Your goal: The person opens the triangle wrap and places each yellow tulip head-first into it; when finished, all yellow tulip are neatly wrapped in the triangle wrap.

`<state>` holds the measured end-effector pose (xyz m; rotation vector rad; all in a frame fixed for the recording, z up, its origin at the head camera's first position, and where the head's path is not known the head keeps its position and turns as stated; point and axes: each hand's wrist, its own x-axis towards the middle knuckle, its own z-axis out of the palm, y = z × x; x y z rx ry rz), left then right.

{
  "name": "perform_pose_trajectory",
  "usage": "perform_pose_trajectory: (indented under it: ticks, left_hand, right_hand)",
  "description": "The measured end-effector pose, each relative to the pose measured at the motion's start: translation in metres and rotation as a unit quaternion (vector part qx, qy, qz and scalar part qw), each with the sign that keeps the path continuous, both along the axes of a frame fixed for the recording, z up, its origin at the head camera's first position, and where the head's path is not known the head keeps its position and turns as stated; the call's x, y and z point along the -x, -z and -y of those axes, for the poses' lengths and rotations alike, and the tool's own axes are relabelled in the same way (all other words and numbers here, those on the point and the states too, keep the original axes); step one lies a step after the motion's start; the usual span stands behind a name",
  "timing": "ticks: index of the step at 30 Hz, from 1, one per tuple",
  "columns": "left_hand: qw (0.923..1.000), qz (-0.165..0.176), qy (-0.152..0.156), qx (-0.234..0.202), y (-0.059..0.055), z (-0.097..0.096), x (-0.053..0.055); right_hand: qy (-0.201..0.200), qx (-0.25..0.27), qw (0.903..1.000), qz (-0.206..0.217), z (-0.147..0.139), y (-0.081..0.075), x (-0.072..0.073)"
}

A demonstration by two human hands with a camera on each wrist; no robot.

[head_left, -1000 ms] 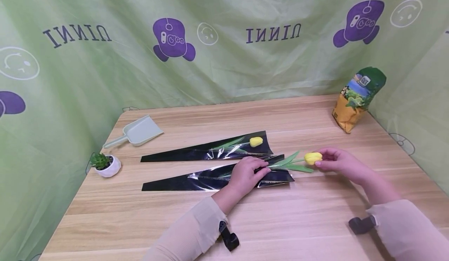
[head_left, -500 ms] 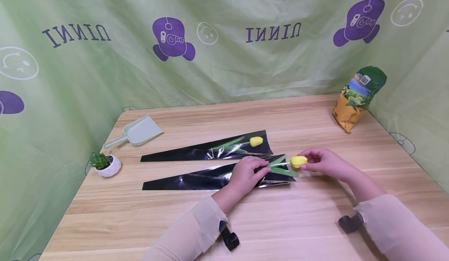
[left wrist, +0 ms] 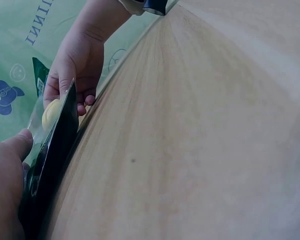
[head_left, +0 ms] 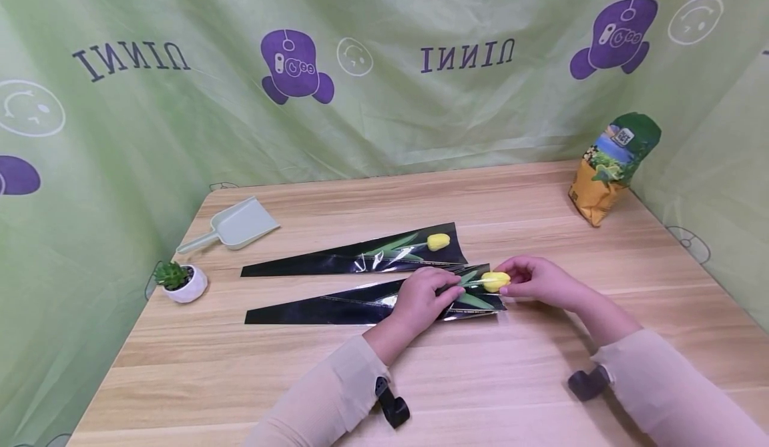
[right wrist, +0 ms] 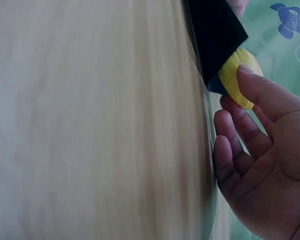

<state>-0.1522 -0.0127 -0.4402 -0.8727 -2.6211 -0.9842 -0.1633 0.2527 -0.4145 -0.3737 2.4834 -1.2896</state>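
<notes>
A yellow artificial tulip point(head_left: 494, 281) lies mostly inside the near black flower sleeve point(head_left: 318, 311), its green leaves under the clear film. My right hand point(head_left: 543, 287) pinches the bloom at the sleeve's wide mouth; in the right wrist view the thumb lies on the yellow petals point(right wrist: 231, 82), with fingers beneath. Close to that mouth, my left hand point(head_left: 422, 299) holds the sleeve, thumb at the film's edge in the left wrist view, and covers part of the stem. Behind it lies a second black sleeve point(head_left: 300, 264) with another yellow tulip point(head_left: 438, 242) inside.
A pale dustpan point(head_left: 243, 224) and a small potted succulent point(head_left: 186, 285) stand on the left of the wooden table point(head_left: 210, 380). At the back right leans a green and orange bag point(head_left: 613, 170). A green printed curtain point(head_left: 384, 113) surrounds the table.
My right hand has moved left, sliding the tulip deeper into the near sleeve until its bloom sits at the mouth. The left hand has stayed in place on the sleeve.
</notes>
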Motion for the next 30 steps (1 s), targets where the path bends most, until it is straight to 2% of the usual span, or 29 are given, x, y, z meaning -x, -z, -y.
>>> perform_pose_trajectory:
  ticks: [6, 16, 30]
  left_hand:
    - [1.0000, -0.003, 0.002, -0.004, -0.001, 0.000, 0.000]
    - [1.0000, -0.002, 0.000, -0.009, -0.001, 0.000, 0.000]
    - [1.0000, -0.005, -0.002, -0.008, 0.000, 0.000, 0.000]
  right_hand:
    - [-0.010, 0.016, 0.9998, -0.009, 0.011, 0.001, -0.001]
    - [-0.010, 0.004, 0.9994, -0.033, 0.026, 0.000, -0.004]
    - [-0.014, 0.005, 0.9998, -0.016, 0.032, 0.002, -0.002]
